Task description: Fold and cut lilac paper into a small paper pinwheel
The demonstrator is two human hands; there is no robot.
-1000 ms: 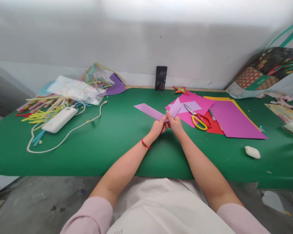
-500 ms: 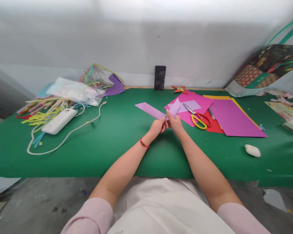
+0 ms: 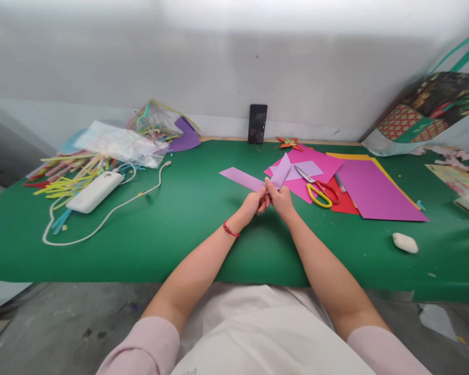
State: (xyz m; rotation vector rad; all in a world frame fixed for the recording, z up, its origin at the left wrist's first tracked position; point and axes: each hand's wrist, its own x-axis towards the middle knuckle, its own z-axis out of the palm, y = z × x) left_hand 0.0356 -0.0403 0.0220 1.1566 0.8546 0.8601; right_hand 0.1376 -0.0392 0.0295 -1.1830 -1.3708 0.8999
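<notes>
A light purple paper strip [image 3: 242,178], folded into a V shape, is held above the green table by both hands. My left hand [image 3: 255,203] pinches it close to the fold from the left. From the right, my right hand [image 3: 280,199] grips it at the same spot, thumb on top. One arm of the strip points left, the other up and to the right. My fingers hide the fold itself. Scissors [image 3: 319,192] with one yellow and one red handle lie to the right, on pink paper [image 3: 328,166] and a light purple piece [image 3: 310,167].
Purple sheets [image 3: 379,187] over yellow ones lie at the right, near a white earbud case [image 3: 405,242]. A phone [image 3: 257,124] leans on the wall by an orange paper star [image 3: 289,143]. At left are a white power bank [image 3: 96,191], its cable and coloured strips [image 3: 62,183].
The strip's left arm has shifted slightly right and down, and its right arm stands a little more upright. Both hands keep their hold at the fold. The view has moved slightly.
</notes>
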